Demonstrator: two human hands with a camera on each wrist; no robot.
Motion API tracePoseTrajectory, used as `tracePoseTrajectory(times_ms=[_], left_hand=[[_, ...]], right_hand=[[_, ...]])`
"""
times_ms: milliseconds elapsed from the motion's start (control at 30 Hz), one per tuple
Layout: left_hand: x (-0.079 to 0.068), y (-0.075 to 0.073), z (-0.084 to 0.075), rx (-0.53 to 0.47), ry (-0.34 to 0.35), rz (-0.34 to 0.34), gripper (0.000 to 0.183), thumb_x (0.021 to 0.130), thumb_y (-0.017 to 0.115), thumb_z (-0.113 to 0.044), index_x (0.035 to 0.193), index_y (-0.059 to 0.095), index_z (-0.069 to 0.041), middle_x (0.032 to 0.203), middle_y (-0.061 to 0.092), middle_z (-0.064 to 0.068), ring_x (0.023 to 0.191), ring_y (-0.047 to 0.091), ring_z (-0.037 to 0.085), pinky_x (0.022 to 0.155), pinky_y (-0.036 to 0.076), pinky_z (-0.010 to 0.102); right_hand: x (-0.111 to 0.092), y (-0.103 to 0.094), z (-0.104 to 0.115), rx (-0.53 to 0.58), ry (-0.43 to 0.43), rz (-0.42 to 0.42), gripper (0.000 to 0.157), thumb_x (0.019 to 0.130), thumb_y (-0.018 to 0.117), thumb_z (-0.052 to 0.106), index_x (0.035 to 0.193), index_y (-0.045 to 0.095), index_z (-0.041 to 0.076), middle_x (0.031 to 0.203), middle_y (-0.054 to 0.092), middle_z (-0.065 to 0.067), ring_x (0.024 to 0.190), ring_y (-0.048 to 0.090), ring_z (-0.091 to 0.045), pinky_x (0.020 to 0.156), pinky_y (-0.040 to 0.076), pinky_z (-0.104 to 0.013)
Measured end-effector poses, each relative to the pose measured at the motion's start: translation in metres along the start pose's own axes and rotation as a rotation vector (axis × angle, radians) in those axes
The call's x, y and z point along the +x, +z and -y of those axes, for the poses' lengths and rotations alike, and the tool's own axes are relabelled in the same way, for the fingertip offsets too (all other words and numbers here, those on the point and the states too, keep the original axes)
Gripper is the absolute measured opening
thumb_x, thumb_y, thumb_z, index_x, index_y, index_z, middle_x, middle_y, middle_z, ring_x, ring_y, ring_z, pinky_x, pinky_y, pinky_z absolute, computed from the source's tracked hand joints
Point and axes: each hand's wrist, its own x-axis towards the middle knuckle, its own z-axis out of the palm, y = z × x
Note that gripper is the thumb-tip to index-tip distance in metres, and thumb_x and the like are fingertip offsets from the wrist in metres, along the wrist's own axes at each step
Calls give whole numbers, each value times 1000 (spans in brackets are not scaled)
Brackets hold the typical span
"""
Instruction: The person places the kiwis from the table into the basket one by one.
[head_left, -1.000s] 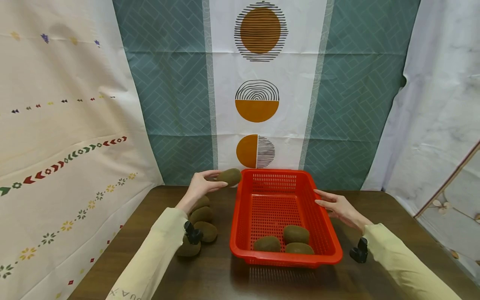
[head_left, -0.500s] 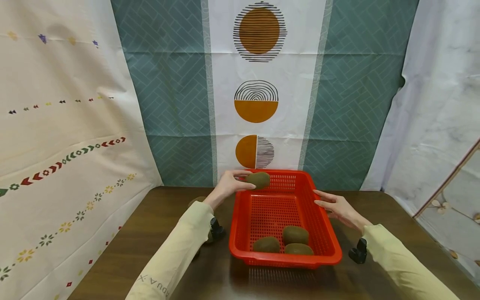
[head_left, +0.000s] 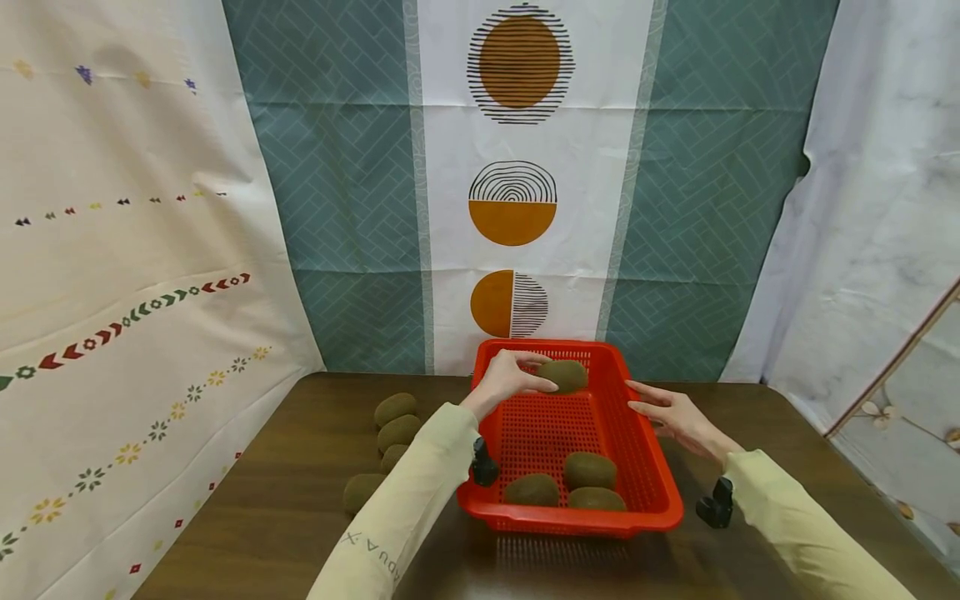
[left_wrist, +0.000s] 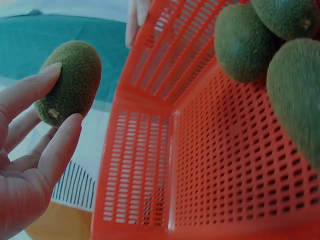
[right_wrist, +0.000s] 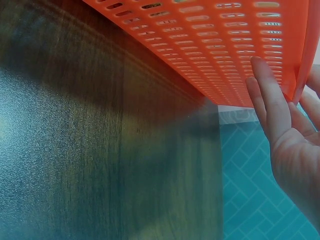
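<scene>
In the head view my left hand [head_left: 506, 379] holds a kiwi [head_left: 566, 377] above the far part of the red plastic basket [head_left: 480, 442]. The left wrist view shows thumb and fingers pinching this fuzzy brown kiwi [left_wrist: 75, 75], apart from the basket wall [left_wrist: 135, 165]. My right hand [head_left: 678, 417] is at the basket's right rim. In the right wrist view, some fingers [right_wrist: 272, 95] of that hand lie against the outer wall [right_wrist: 220, 45] and others reach over the rim. Inside the basket, 3 kiwis [head_left: 588, 471] sit at the near end.
Several more kiwis [head_left: 397, 432] lie on the dark wooden table [head_left: 300, 450] left of the basket, partly hidden by my left sleeve [head_left: 420, 483]. A green and white patterned cloth [head_left: 360, 208] hangs behind the table, with pale cloths at both sides.
My left hand has carried the kiwi rightward from outside the basket's left rim to above its inside. The right hand and the basket have stayed in place.
</scene>
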Motion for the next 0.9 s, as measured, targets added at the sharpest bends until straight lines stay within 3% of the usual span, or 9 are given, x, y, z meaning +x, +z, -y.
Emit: tracePoseTrajectory(times_ms=[200,467,900], left_hand=[[4,18,7,4,-12,3,37,69,79,-8,104,69,-6,96,60,4,75,61,16,67,51,32],[6,28,17,61,-14,-10,37,70,79,-9,105,68,-6,95,63,2,72,62,15,65,51,28],[14,58,36,69,-35,23,35,68,79,-5,101,69,-4,88,63,4,71,58,14,66,51,34]], right_hand=[[1,0,1,-11,-3,14,55,93,52,16,141,29,2,137,32,-25,112,45,-38,79,44,-49],[2,4,1,0,9,9,55,93,53,17,141,30,3,136,33,-24,112,46,-36,80,44,-49],[0,1,1,3,13,1,56,92,54,17,140,31,2,134,35,-26,109,49,-37,78,45,-49]])
